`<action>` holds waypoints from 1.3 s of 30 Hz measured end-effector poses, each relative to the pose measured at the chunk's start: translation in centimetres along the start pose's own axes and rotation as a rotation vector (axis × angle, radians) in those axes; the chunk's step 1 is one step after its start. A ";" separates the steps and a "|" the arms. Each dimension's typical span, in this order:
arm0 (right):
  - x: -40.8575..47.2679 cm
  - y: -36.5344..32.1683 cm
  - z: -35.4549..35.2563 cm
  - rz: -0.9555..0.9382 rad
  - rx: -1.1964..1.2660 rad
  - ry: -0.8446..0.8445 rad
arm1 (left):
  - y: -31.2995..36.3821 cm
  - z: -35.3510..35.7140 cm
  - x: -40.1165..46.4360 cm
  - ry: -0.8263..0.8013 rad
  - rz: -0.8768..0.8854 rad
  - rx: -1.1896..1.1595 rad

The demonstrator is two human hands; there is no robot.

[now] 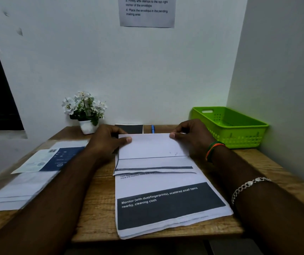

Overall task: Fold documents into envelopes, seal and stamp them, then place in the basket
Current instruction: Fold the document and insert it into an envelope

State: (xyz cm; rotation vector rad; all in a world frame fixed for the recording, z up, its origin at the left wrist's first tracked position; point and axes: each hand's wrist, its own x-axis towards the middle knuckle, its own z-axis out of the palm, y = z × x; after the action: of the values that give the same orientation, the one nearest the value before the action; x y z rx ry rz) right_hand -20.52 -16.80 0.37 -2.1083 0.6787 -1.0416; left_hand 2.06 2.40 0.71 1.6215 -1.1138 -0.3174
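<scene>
Two hands, left hand (pixel 108 139) and right hand (pixel 189 137), pinch the far corners of the white printed paper document (pixel 153 146), folded over the stack on the wooden desk (pixel 96 199). Judged light, limp, easily creased; corners suit holding.

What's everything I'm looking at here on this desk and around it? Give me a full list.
folded sheet: one, white, held at desk centre, over the stack
paper stack: several sheets, white with dark band, front centre
envelopes: a pile, white, left side; count unclear
leaflet: one, blue and white, on the envelopes
basket: one, green, back right corner
flower pot: one, white flowers, back left
pen: one, blue, at the back
notepad: one, dark, at the back
notice: one, white, on the wall
desk: one, wooden
left hand: pinches sheet's left edge
right hand: pinches sheet's right corner
</scene>
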 end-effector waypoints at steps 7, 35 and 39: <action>-0.2 0.0 -0.8 -0.029 -0.066 -0.039 | 0.8 -0.2 -0.6 0.081 0.038 -0.055; -2.3 -3.8 -2.4 0.019 -0.270 -0.695 | 1.4 -0.7 -1.5 -0.417 0.090 0.401; -2.4 -3.7 -1.9 0.035 -0.298 -0.684 | 1.2 -0.3 -1.5 -0.438 0.147 0.447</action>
State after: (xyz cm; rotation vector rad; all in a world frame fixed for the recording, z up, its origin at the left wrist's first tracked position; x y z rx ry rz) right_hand -22.84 -13.38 2.91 -2.4861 0.5364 -0.1555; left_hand 0.92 3.80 1.35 1.8953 -1.7233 -0.3535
